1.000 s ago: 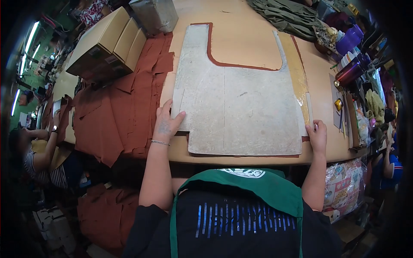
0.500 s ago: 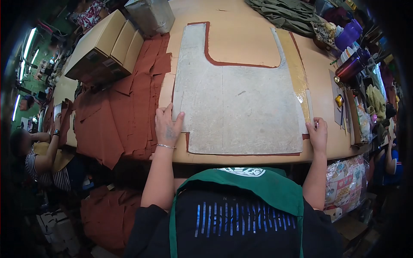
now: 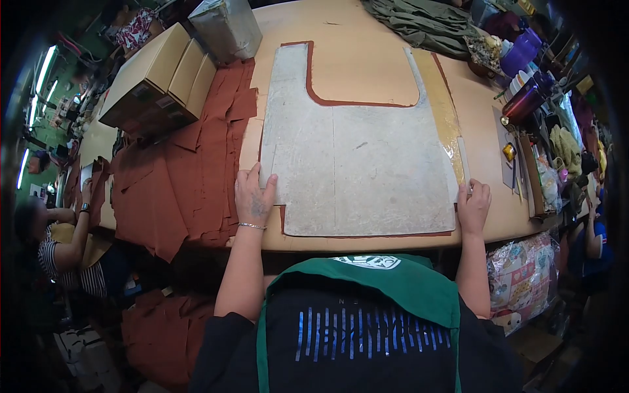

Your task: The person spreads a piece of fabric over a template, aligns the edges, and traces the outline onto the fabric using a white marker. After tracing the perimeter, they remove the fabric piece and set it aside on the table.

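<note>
- Across the middle of the view, a tan table [image 3: 360, 72] spreads out in front of the person, bearing everything listed below.
- On it, close to the near edge, lies a flat grey board [image 3: 367, 173] with a wide U-shaped notch in its far side; a shiny yellow strip [image 3: 443, 121] runs along its right part.
- Under the board, rust-red material [image 3: 310, 85] shows as a thin border along the notch, the near edge and parts of the sides.
- Left of the board and apart from it, a rust-red stack [image 3: 154, 190] of layered pieces hangs partly over the table's edge.
- Beyond the stack's near part stands a cardboard box [image 3: 141, 82].
- At the far right, dark green cloth [image 3: 422, 26] lies crumpled.
- The left hand [image 3: 255, 196] rests at the board's left edge, spread, thumb well apart from the fingers and its tip at the board; it is not closed around anything.
- The right hand [image 3: 473, 203] is at the board's right edge, fingers bent; whether they pinch it, I cannot tell.
- A thin bracelet [image 3: 252, 226] circles the left wrist.
</note>
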A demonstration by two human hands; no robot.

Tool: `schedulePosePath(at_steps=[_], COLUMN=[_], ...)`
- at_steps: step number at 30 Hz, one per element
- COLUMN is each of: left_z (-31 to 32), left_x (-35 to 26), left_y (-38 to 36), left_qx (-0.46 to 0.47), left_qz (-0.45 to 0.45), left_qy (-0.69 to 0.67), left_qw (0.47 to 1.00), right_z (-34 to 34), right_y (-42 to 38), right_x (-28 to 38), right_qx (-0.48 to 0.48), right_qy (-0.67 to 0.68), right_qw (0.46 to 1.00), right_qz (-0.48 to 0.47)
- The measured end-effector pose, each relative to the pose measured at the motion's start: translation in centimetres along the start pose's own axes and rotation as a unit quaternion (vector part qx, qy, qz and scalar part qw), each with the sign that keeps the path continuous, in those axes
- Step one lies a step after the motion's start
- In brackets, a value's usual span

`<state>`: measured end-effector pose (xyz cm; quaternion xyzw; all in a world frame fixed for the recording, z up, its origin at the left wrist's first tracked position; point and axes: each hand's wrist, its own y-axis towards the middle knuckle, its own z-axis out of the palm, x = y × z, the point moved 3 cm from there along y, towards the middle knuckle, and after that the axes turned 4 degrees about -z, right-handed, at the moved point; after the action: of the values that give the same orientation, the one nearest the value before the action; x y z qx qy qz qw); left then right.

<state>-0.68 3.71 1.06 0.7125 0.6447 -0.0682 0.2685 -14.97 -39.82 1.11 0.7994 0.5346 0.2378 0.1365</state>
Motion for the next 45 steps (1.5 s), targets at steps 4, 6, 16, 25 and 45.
schedulePosePath(at_steps=[4, 6, 16, 25, 45], left_z=[-0.22, -0.23, -0.01, 0.07, 0.17], left_x=[-0.11, -0.1, 0.28, 0.27, 0.45], left_y=[-0.02, -0.02, 0.3, 0.29, 0.27], left_qx=[0.009, 0.007, 0.009, 0.011, 0.006], left_qz=[-0.02, -0.024, -0.039, -0.036, -0.03], left_qy=[-0.022, -0.026, -0.036, -0.038, -0.032], left_qw=[1.0, 0.999, 0.999, 0.999, 0.999], right_z=[0.18, 0.16, 0.08, 0.09, 0.06], right_y=[0.1, 0.09, 0.12, 0.1, 0.14], right_x=[-0.14, -0.03, 0.07, -0.02, -0.03], right_qx=[0.0, -0.003, -0.001, -0.006, -0.004], right_qy=[-0.005, -0.002, 0.001, 0.009, 0.014], right_qw=[1.0, 1.0, 1.0, 1.0, 1.0], right_qz=[-0.006, -0.009, -0.002, -0.005, 0.004])
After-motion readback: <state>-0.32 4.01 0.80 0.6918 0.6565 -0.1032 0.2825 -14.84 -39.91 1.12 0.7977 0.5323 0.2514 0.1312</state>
